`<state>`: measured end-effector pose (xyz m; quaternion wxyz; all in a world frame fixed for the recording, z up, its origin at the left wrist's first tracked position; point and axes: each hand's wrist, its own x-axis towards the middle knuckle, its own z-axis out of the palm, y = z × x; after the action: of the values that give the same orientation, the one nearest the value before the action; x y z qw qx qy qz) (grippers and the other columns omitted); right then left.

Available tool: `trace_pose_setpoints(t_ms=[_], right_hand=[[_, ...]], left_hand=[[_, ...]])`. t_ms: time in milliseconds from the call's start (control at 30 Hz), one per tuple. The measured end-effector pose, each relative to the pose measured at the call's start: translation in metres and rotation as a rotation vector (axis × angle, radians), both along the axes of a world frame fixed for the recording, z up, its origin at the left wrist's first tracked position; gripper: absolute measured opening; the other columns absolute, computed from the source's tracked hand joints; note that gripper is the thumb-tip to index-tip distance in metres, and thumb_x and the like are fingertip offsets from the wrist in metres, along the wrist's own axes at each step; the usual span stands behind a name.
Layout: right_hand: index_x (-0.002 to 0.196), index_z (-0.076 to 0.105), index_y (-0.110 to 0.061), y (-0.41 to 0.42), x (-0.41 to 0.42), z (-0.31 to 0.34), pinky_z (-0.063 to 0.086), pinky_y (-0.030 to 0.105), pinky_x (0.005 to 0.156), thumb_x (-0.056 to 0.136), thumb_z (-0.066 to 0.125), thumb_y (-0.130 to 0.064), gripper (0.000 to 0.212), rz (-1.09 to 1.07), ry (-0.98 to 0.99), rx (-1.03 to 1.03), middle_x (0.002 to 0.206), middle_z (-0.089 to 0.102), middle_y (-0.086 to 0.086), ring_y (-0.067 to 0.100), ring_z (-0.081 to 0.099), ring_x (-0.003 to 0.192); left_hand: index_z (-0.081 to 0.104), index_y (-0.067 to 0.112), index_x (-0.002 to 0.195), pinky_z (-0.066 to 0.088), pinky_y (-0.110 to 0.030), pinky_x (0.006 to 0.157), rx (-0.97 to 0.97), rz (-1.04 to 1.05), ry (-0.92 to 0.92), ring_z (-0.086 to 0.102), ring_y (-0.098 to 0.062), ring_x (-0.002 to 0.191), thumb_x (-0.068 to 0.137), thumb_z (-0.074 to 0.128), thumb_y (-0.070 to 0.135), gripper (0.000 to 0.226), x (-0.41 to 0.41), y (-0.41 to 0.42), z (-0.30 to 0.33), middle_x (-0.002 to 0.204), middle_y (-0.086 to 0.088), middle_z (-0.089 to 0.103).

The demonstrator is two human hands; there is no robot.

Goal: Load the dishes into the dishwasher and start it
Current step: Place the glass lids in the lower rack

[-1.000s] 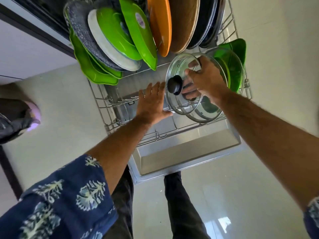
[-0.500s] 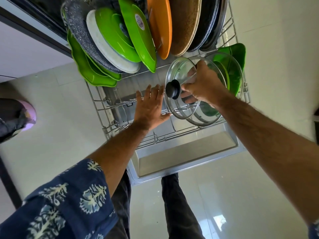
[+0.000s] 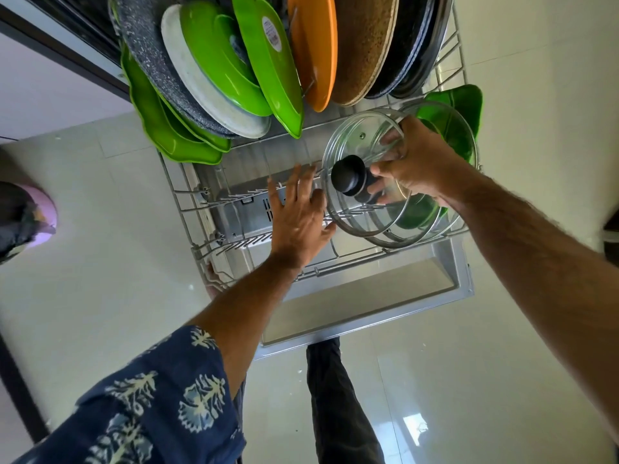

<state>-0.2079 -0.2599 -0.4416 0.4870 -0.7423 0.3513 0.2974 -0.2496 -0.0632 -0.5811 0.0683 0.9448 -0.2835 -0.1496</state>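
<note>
A glass lid [image 3: 358,139] with a black knob [image 3: 348,175] stands on edge in the pulled-out dishwasher rack [image 3: 187,209]. My right hand [image 3: 418,162] grips the lid from behind, fingers curled over its rim and thumb near the knob. My left hand [image 3: 299,216] hovers flat beside the lid, fingers straight, over the rack's bare tines. A second glass lid [image 3: 465,135] and a green dish [image 3: 465,102] stand behind the first. Green plates [image 3: 214,61], an orange plate [image 3: 315,48], a brown plate [image 3: 361,45] and dark pans [image 3: 415,38] stand in the rack's far rows.
The open dishwasher door [image 3: 368,296] lies below the rack. My leg [image 3: 338,403] stands on the pale tiled floor [image 3: 100,262]. A person's foot in a pink slipper [image 3: 26,216] is at the left edge. A dark cabinet edge [image 3: 67,55] runs at top left.
My right hand has tilted the lid and shifted its grip higher on the rim. My left hand stays flat and has edged closer to the lid.
</note>
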Motion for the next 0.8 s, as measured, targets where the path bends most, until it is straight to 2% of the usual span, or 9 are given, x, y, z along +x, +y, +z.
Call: trace_pose_setpoints(t_ms=[100,233,333,500,800], right_hand=[[0.125,0.042,-0.009,-0.001,0.009,-0.005,0.059,0.035,0.049,0.091,0.064,0.005,0.043,0.032,0.031,0.008,0.1,0.062,0.023,0.025,0.073,0.063],[0.124,0.041,-0.012,-0.002,0.027,-0.008,0.059,0.035,0.052,0.092,0.063,0.003,0.042,0.177,0.053,-0.009,0.101,0.062,0.026,0.025,0.074,0.063],[0.125,0.041,-0.01,0.0,0.032,-0.011,0.06,0.038,0.054,0.092,0.064,0.001,0.042,0.199,0.06,-0.002,0.102,0.06,0.027,0.029,0.074,0.068],[0.124,0.041,-0.012,0.008,0.023,-0.014,0.061,0.039,0.055,0.091,0.064,0.001,0.043,0.225,-0.004,-0.046,0.101,0.061,0.026,0.026,0.074,0.064],[0.122,0.039,-0.01,0.013,0.015,-0.019,0.059,0.036,0.051,0.092,0.062,0.002,0.04,0.164,0.0,-0.056,0.097,0.061,0.024,0.025,0.073,0.059]], left_hand=[[0.067,0.022,0.103,0.021,-0.069,0.115,-0.051,0.094,0.054,0.028,-0.031,0.148,0.07,0.081,0.057,0.05,-0.008,-0.004,-0.004,0.155,-0.009,0.036],[0.075,0.025,0.088,0.024,-0.067,0.115,-0.093,0.196,0.068,0.032,-0.028,0.146,0.072,0.082,0.051,0.032,-0.02,-0.01,-0.008,0.153,-0.006,0.041],[0.077,0.028,0.084,0.024,-0.066,0.116,-0.156,0.273,0.075,0.037,-0.024,0.142,0.074,0.083,0.042,0.018,-0.023,-0.015,-0.008,0.148,-0.002,0.046],[0.08,0.026,0.083,0.028,-0.067,0.112,-0.175,0.25,0.07,0.049,-0.024,0.128,0.07,0.086,0.036,0.017,-0.016,-0.01,-0.007,0.133,0.0,0.058],[0.079,0.028,0.084,0.025,-0.065,0.113,-0.134,0.165,0.115,0.051,-0.021,0.121,0.069,0.086,0.041,0.021,-0.008,-0.006,-0.005,0.121,0.004,0.06]])
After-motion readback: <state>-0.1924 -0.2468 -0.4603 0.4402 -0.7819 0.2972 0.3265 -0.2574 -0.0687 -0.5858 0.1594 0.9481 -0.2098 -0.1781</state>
